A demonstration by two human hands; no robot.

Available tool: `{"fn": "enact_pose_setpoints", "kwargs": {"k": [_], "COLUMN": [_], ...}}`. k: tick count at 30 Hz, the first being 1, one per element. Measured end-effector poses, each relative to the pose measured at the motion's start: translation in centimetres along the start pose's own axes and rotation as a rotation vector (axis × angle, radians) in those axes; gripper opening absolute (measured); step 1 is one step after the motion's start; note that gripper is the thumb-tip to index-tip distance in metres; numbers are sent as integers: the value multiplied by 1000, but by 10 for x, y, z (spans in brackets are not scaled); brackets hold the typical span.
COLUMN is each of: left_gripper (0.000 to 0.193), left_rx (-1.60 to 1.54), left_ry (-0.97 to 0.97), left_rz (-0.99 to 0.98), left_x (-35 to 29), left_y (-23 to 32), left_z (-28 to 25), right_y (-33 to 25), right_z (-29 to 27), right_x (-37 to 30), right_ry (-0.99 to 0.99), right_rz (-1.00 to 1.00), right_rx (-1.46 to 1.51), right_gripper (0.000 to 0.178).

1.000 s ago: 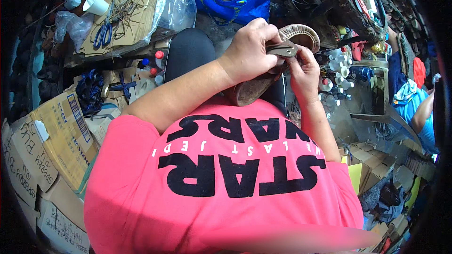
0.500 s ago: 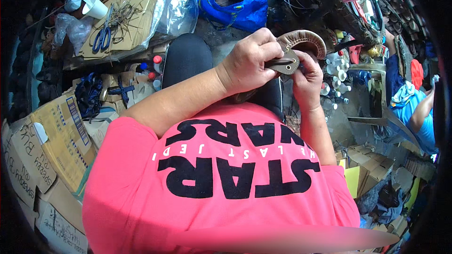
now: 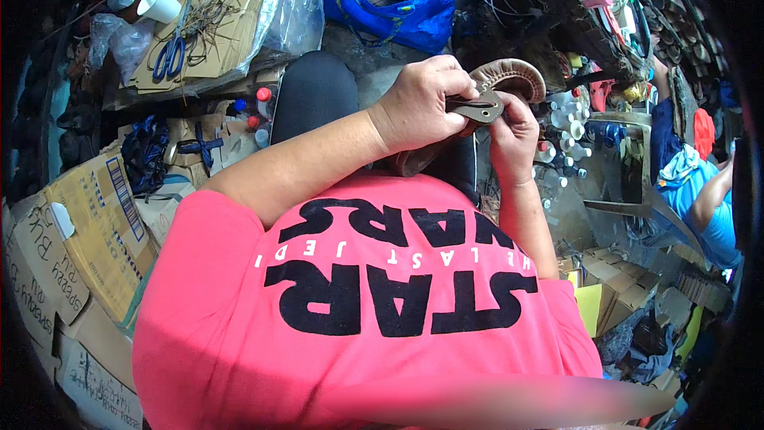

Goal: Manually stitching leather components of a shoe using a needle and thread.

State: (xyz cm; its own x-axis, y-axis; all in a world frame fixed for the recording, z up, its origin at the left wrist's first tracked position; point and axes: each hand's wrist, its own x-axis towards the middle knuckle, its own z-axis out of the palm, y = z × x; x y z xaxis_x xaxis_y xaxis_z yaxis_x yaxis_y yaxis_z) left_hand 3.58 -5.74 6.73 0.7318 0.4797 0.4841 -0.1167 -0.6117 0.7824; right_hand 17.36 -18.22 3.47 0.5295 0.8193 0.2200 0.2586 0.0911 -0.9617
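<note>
Clutter crowds the floor around a person in a pink shirt (image 3: 239, 310). Held up over the lap is a brown leather shoe (image 3: 512, 73), its stitched, curved rim showing beyond the fingers and its eyeleted flap (image 3: 482, 111) between both hands. With forearm slanting across from the left, the left hand (image 3: 426, 103) has its fingers curled, gripping the flap's left end. Bent upward from the right, the right hand (image 3: 516, 127) pinches near the flap's right edge, just below the rim. Farther out sit bottles (image 3: 567, 117), a blue bag (image 3: 436, 22) and blue-handled scissors (image 3: 169, 60) on cardboard (image 3: 243, 0).
</note>
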Motion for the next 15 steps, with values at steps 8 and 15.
{"fn": "enact_pose_setpoints", "kwargs": {"k": [8, 15], "left_gripper": [22, 28], "left_rx": [-51, -156], "left_ry": [-5, -349], "left_rz": [-213, -595], "left_x": [10, 16], "left_y": [-17, -67], "left_z": [-7, -11], "right_y": [-24, -19], "right_z": [4, 16], "right_x": [19, 25], "right_ry": [-78, -156], "right_rz": [-173, -4], "right_rx": [-569, -652], "right_gripper": [15, 14]}}
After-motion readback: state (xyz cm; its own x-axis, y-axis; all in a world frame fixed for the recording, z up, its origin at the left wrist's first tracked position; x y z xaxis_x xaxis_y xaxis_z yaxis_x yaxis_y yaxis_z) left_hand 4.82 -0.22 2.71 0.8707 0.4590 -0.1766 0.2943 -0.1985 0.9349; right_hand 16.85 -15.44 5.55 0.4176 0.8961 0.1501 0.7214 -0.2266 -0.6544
